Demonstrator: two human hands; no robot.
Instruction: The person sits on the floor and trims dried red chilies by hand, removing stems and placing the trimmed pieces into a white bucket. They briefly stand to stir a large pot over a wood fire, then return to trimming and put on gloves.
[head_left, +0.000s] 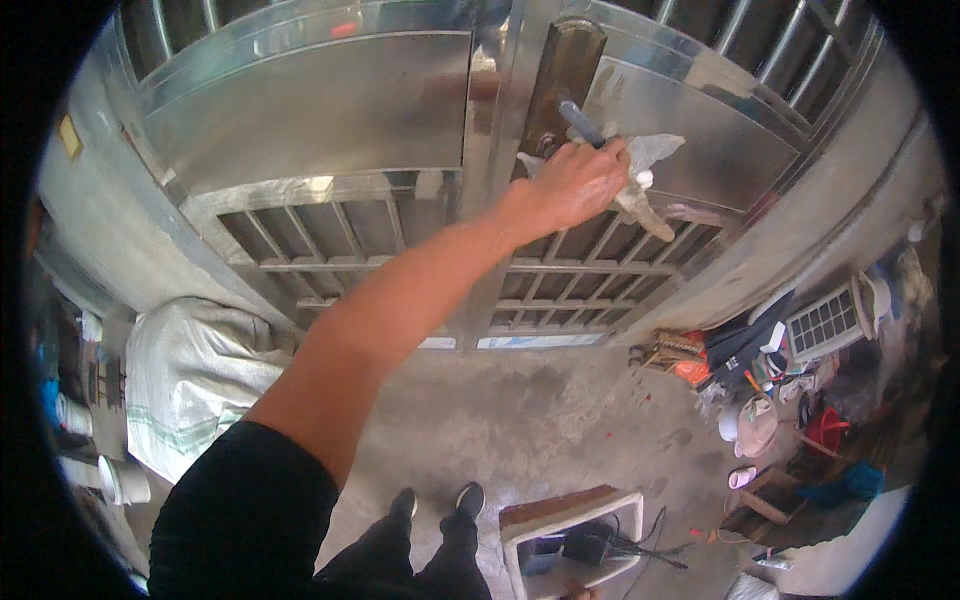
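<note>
My left hand (585, 176) reaches across to a metal double door (307, 112), its fingers closed around the lower end of a grey handle (580, 121). Whether that handle belongs to the door or to a loose tool, I cannot tell. Crumpled whitish plastic or cloth (651, 154) sticks out around the fingers. Just above is a long, dark brown lock plate (566, 71) on the door. A bit of skin, seemingly the fingertips of my right hand (583, 591), shows at the bottom edge beside a white-rimmed box (641, 510); its grip is hidden.
Black devices with cables (589, 544) lie in the box near my feet. On the left stand a white woven sack (195, 375) and a white bucket (124, 480). Along the right are a wooden stool (772, 495), a red basin (825, 431) and a gridded white panel (825, 322).
</note>
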